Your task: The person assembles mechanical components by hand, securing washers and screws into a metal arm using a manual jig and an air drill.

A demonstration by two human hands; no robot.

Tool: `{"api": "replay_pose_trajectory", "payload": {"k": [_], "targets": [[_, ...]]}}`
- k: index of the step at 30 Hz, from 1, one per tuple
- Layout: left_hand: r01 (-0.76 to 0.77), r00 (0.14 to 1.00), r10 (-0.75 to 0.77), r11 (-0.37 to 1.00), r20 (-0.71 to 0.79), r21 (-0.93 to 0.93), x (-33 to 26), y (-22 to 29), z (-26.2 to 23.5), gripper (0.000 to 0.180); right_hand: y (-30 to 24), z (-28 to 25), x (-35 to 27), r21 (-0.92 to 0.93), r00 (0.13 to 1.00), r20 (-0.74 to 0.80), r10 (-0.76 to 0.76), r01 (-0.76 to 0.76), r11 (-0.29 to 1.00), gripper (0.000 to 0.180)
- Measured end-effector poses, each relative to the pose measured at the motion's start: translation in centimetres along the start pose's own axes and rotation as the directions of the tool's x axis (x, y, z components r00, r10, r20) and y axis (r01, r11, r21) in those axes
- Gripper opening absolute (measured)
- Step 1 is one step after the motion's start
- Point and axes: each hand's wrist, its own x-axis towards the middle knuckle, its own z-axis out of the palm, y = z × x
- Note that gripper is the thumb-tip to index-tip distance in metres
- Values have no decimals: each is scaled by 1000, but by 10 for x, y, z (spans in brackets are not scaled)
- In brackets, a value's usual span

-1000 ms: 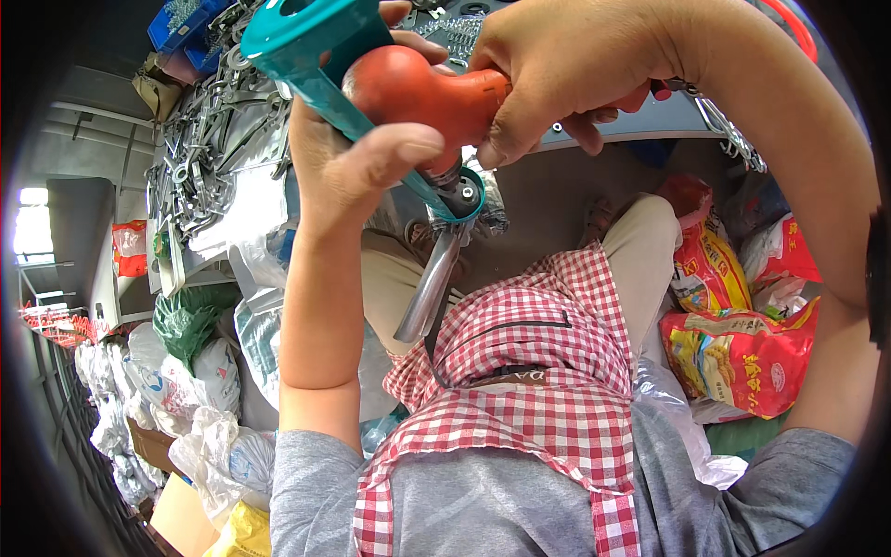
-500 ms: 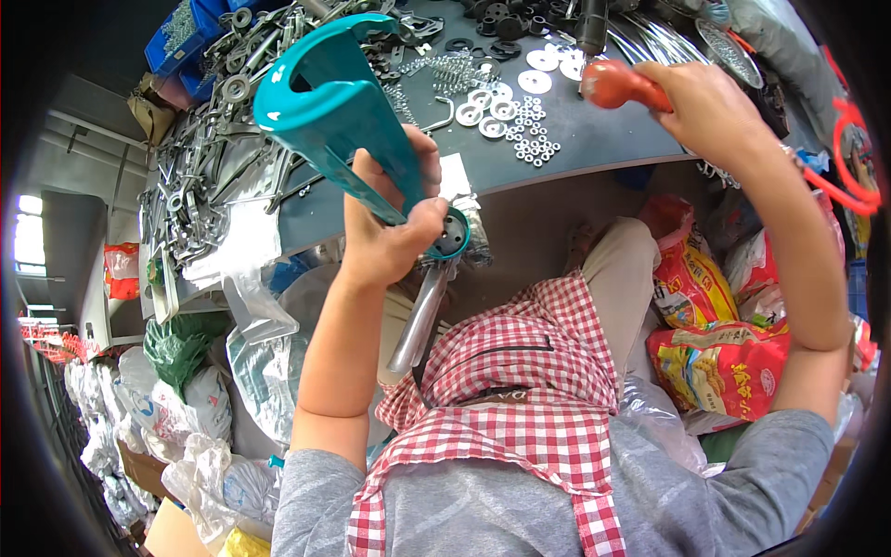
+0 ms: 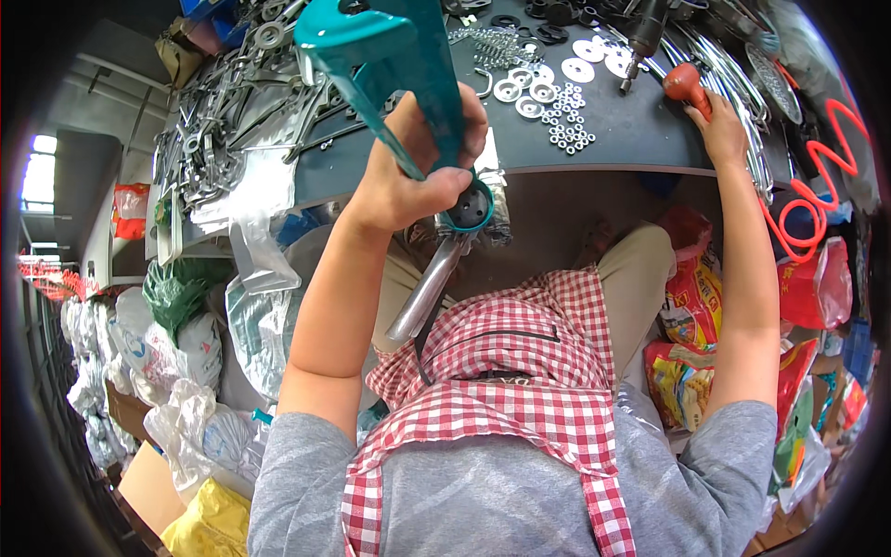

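Note:
My left hand (image 3: 408, 181) is wrapped around a teal hollow housing (image 3: 371, 37), raised over the table's near edge. The housing has a wide curved cut-out at its top. A round end with small holes (image 3: 471, 206) shows at its lower end, by my thumb. Just below that end a shiny metal tube (image 3: 429, 290) slants toward my lap; whether the two are joined cannot be made out. Over the right part of the tabletop, my right hand (image 3: 726, 135) is closed on the handle of a red mallet-like tool (image 3: 684, 84) with a rounded head.
Metal parts (image 3: 218, 139) are heaped on the table's left. White washers (image 3: 534, 91), small nuts (image 3: 569, 130) and springs (image 3: 506, 48) lie mid-table. A dark power driver (image 3: 647, 42) points down near long metal rods (image 3: 719, 60). A red coiled hose (image 3: 803, 209) hangs at right.
My right hand has moved right and down with the red tool, from raised in the air to low over the table. The teal housing remains in my left hand, tilted more upright.

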Motion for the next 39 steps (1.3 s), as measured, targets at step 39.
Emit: {"api": "replay_pose_trajectory", "payload": {"k": [39], "targets": [[-304,927,170,865,-336,-400,-37,83,-2,35,-183,-52,-68,821,966,-141,-215,235,520,17]]}}
